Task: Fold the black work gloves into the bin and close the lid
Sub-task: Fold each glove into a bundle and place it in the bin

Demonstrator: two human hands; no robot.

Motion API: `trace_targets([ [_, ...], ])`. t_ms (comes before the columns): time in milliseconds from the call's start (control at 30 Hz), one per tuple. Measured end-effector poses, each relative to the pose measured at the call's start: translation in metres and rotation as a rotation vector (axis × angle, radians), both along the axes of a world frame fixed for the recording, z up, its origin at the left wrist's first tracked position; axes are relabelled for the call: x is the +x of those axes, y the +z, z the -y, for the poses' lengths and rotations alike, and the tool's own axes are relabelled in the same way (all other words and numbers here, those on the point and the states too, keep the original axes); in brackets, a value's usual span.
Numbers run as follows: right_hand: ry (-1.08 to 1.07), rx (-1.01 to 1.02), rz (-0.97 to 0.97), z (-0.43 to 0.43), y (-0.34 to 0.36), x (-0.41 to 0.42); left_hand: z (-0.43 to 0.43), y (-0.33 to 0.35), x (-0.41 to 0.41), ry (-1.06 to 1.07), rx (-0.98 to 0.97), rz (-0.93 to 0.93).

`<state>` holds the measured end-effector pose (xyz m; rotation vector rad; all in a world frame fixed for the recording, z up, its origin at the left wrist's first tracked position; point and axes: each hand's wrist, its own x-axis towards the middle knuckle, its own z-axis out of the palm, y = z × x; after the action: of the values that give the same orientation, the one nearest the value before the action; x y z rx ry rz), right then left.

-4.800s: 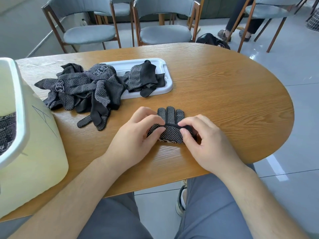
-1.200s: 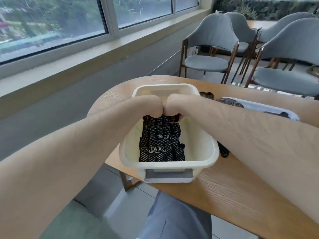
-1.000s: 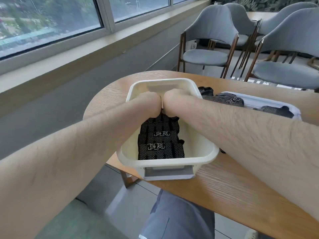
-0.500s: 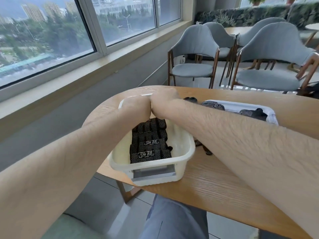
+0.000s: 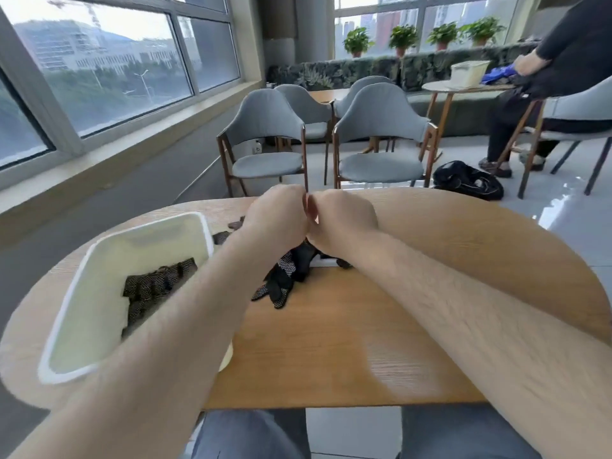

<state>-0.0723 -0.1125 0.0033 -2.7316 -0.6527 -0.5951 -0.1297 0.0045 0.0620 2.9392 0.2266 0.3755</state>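
The person was between gloves, judging by the layout: a row of folded gloves (image 5: 155, 283) already lay in the cream plastic bin (image 5: 96, 299) at the near left. Both hands were out over the loose gloves (image 5: 284, 279) heaped in the middle of the table, just right of the bin. The step in hand looked like picking up the next glove to fold.

The left hand (image 5: 278, 213) and the right hand (image 5: 341, 220) met knuckle to knuckle above the heap, backs turned to the camera and fingers bent down out of sight. Whether either one had hold of a glove could not be told.

The next move would call for separating one glove from the tangle, bringing it to the bare wood nearer the body and flattening it before folding. Only a sliver of the white lid (image 5: 323, 262) showed under the right wrist, with gloves lying on it, so it would likely have to be cleared before it could close the bin.

The surface was a rounded wooden table (image 5: 331, 342) with a visible grain. Beyond it stood grey upholstered chairs (image 5: 381, 140) on a glossy pale floor, and a black bag (image 5: 467, 180) lay on that floor to the right. Large windows (image 5: 109, 71) ran along the left wall, and potted plants (image 5: 402, 38) lined the far sill. At the far right another person (image 5: 563, 61) sat at a small table that bore a similar bin.
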Motion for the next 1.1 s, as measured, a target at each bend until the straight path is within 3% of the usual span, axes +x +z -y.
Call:
trace_targets([
  [100,-0.022,0.087,-0.060,0.044,-0.010,-0.017,0.036,-0.045,-0.003,-0.065,-0.206,0.132],
  [267,-0.088,0.165,-0.218,0.089,-0.055,-0.027,0.042,-0.115,0.004,-0.019,-0.438,0.170],
  [533,-0.133,0.229,-0.246,0.080,-0.094,-0.004,0.040,-0.147,0.032,-0.104,-0.476,0.237],
  [667,-0.162,0.254,-0.181,0.064,-0.106,0.016,0.040,-0.159,0.055,-0.103,-0.387,0.306],
  [833,-0.269,0.380,-0.169,0.050,-0.126,0.035,0.039,-0.180,0.067,-0.120,-0.257,0.306],
  [1100,-0.188,0.632,-0.131,0.053,-0.141,0.044,0.031,-0.193,0.067,-0.234,-0.312,0.342],
])
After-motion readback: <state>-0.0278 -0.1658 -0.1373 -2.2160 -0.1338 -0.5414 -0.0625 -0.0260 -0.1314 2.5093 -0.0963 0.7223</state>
